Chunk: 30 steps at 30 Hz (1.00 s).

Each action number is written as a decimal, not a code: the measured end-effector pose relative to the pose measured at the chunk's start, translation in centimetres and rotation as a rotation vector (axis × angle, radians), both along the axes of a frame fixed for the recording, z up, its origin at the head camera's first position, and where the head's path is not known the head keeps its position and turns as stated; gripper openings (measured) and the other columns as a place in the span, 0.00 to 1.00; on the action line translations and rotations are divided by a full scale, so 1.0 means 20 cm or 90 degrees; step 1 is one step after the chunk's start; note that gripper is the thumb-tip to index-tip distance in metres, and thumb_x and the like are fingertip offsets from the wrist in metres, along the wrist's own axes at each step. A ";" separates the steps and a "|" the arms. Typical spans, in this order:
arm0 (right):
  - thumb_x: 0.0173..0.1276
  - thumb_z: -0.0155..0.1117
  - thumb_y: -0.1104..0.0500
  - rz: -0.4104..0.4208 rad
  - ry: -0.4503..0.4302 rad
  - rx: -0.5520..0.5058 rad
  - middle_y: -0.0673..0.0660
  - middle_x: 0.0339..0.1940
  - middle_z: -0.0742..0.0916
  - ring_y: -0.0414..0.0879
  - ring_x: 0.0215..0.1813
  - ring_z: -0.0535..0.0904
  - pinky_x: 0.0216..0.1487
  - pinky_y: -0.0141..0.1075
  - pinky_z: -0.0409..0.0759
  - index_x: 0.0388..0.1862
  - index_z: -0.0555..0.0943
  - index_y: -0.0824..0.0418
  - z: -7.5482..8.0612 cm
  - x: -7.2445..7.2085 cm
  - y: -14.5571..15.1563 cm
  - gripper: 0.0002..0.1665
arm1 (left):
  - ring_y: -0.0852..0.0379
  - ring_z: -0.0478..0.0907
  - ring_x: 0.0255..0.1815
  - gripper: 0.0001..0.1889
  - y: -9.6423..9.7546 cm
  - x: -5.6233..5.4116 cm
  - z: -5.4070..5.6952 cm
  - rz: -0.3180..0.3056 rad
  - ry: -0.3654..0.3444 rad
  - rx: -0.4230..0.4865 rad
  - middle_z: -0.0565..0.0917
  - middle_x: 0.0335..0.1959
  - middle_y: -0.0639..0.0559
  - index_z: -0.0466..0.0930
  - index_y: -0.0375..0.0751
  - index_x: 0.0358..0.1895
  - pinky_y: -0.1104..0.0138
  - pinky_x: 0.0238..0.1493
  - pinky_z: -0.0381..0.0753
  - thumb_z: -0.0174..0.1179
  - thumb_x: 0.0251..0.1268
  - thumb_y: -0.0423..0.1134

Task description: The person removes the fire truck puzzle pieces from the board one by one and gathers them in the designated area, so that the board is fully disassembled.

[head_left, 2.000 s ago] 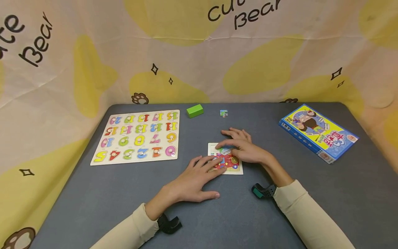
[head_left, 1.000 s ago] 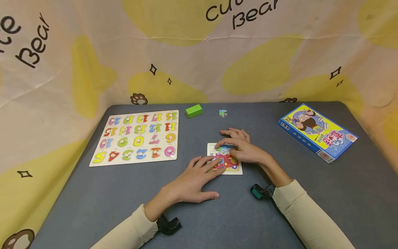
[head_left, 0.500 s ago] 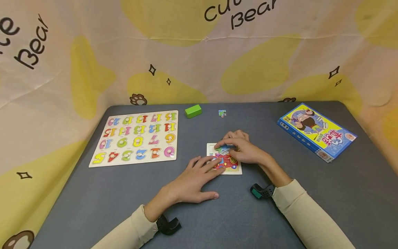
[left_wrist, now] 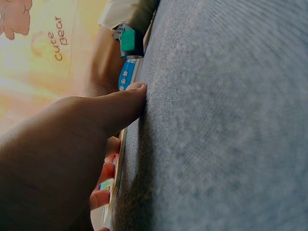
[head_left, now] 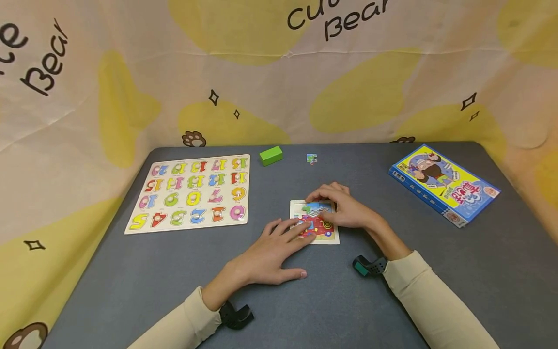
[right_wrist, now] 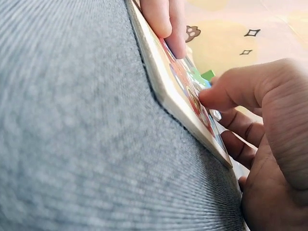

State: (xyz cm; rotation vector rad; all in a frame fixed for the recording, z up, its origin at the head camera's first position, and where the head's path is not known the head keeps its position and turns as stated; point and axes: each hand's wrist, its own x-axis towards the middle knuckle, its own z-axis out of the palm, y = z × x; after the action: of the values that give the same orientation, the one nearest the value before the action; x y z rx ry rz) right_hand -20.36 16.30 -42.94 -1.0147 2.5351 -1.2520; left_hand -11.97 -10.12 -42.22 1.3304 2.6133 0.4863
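Observation:
A small picture puzzle [head_left: 324,241] with a red vehicle and a pale wooden frame lies on the grey table. Spread across its lower left is my left hand [head_left: 274,254], fingers straight and resting on the picture, thumb out over the table. My right hand [head_left: 350,211] bends over the puzzle's upper right. Between its thumb and fingers it pinches a puzzle piece [head_left: 320,210] with a blue and white pattern. In the right wrist view the thumb of the right hand [right_wrist: 284,120] is down at the picture, and a pale edge of the piece [right_wrist: 216,115] shows beside it.
A board of coloured numbers [head_left: 185,228] lies to the left. Behind the puzzle are a green block [head_left: 271,156] and a loose puzzle piece [head_left: 311,158]. A blue and yellow box [head_left: 444,186] lies at the right. A printed cloth [head_left: 261,87] hangs behind the table.
The right hand's fingers have drawn in and the forefinger has shifted right off the puzzle's upper left, baring more of the picture there. The left hand stays in place.

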 end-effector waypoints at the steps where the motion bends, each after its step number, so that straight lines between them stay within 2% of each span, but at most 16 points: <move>1: 0.63 0.68 0.67 0.000 0.000 0.001 0.51 0.52 0.86 0.47 0.51 0.69 0.61 0.53 0.51 0.58 0.83 0.56 0.00 0.00 0.00 0.24 | 0.47 0.49 0.84 0.40 0.00 0.00 0.00 0.000 0.002 0.000 0.56 0.84 0.51 0.59 0.54 0.81 0.40 0.79 0.47 0.59 0.69 0.63; 8: 0.64 0.71 0.63 0.000 0.004 0.020 0.51 0.51 0.86 0.46 0.49 0.69 0.61 0.52 0.53 0.59 0.84 0.55 0.01 0.00 0.01 0.23 | 0.48 0.49 0.84 0.41 0.00 0.00 -0.01 0.001 0.005 -0.010 0.55 0.84 0.53 0.59 0.55 0.81 0.41 0.80 0.46 0.58 0.69 0.64; 15: 0.65 0.71 0.63 -0.003 0.005 0.021 0.51 0.49 0.86 0.47 0.48 0.68 0.59 0.52 0.54 0.59 0.84 0.55 0.01 0.00 0.00 0.22 | 0.47 0.49 0.84 0.40 0.00 0.00 -0.01 0.000 0.015 0.005 0.55 0.84 0.51 0.61 0.53 0.80 0.39 0.79 0.48 0.59 0.69 0.63; 30: 0.65 0.72 0.59 -0.029 0.018 0.041 0.50 0.45 0.86 0.46 0.49 0.67 0.56 0.51 0.53 0.57 0.87 0.52 0.01 -0.01 0.00 0.20 | 0.50 0.46 0.85 0.41 0.00 0.00 -0.01 0.009 -0.001 -0.023 0.53 0.85 0.54 0.57 0.56 0.81 0.42 0.81 0.45 0.57 0.69 0.65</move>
State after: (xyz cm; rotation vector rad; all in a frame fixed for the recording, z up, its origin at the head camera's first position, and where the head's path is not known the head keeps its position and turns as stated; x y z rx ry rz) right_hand -20.49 16.39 -42.76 -0.9726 2.6157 -1.1676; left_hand -12.01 -10.06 -42.46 1.3010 2.6196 0.4386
